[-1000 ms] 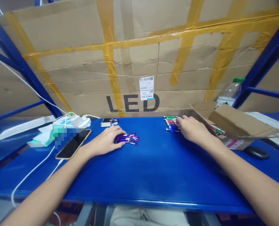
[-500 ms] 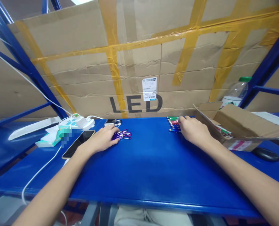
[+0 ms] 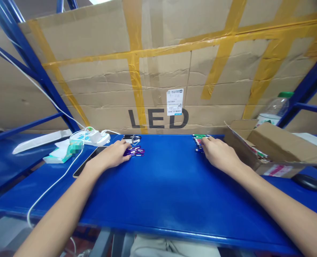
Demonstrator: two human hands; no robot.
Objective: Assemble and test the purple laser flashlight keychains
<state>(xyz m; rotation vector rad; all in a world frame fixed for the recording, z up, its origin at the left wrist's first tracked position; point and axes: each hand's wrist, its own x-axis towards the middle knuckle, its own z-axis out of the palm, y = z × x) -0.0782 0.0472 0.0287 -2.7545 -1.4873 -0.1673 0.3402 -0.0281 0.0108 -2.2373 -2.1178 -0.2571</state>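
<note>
My left hand (image 3: 112, 156) lies palm down on the blue table (image 3: 169, 189), fingers curled over a bunch of purple clip-on keychain lights (image 3: 136, 152). Just beyond them sits a small group of black and silver ones (image 3: 132, 138). My right hand (image 3: 217, 152) rests at the far right of the table, its fingers laid flat on a row of green, red and blue keychain lights (image 3: 199, 140). Part of each bunch is hidden under the fingers.
An open cardboard box (image 3: 270, 150) with more items stands right, a dark mouse (image 3: 308, 182) beside it, a bottle (image 3: 273, 107) behind. A phone (image 3: 87, 165), tissue pack (image 3: 60, 153) and power strip (image 3: 90, 137) with white cable lie left. A taped cardboard wall (image 3: 158, 71) closes the back.
My left hand has slid the purple lights away from me, toward the black ones. The right hand stays on its row. The view has tilted upward slightly.
</note>
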